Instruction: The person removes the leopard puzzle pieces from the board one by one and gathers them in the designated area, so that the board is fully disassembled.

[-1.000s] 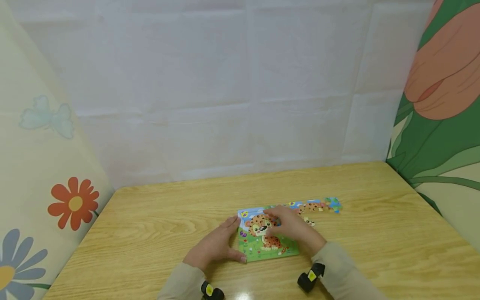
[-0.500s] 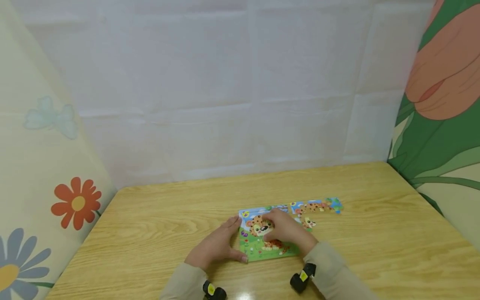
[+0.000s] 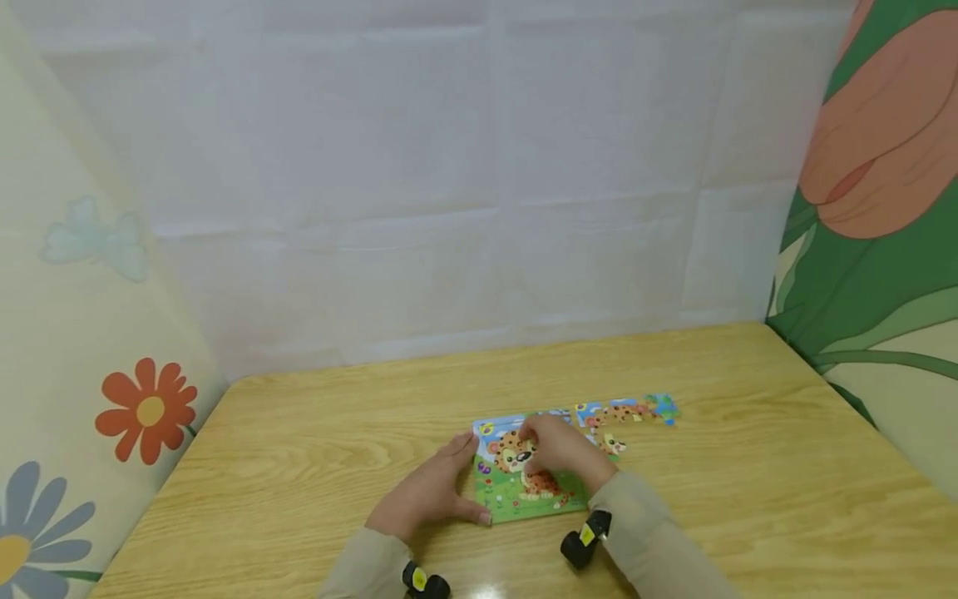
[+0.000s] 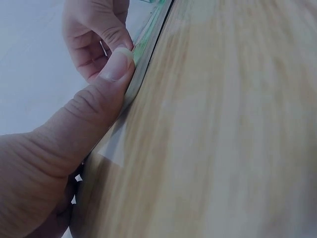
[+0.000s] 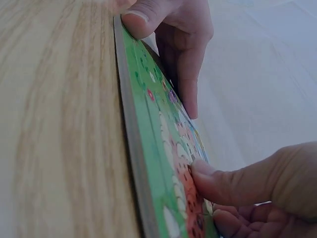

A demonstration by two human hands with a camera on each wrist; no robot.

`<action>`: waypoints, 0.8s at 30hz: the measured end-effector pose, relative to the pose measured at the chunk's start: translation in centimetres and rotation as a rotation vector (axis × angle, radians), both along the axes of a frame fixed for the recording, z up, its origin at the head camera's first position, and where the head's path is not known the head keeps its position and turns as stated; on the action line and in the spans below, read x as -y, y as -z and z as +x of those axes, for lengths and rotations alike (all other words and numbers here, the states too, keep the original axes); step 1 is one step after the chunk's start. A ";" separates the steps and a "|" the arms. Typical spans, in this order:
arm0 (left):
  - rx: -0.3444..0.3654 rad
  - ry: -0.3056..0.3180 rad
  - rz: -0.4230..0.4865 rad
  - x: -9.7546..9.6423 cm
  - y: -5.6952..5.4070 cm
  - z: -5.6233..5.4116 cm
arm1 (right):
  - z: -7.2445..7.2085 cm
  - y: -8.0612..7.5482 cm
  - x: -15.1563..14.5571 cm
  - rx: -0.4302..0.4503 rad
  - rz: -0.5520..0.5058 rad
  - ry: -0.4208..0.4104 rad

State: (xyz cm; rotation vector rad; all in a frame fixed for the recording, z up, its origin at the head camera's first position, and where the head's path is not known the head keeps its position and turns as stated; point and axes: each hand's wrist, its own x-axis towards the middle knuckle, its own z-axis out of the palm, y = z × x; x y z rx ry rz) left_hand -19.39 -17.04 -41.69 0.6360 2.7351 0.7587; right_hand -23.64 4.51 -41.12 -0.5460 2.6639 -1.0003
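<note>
Because the left hand (image 3: 428,492), spread wide, likely braces the puzzle board (image 3: 505,506) along 1 side, the right hand (image 3: 563,453) sits half-curled on its face, pinch: can't tell.

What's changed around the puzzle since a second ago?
The right hand has shifted left over the puzzle board, uncovering more of the puzzle pieces beside it; no new grasp or release is clear. The left hand stays at the board's left edge, and the board looks unmoved.
</note>
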 end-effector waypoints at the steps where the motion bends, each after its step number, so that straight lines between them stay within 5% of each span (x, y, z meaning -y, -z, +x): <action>1: 0.001 -0.002 0.002 0.0 0.0 0.0 | 0.0 -0.1 0.1 0.011 0.001 0.010; 24: 0.006 -0.013 0.008 -0.1 0.2 -0.2 | -0.5 -0.6 0.1 0.101 0.033 0.033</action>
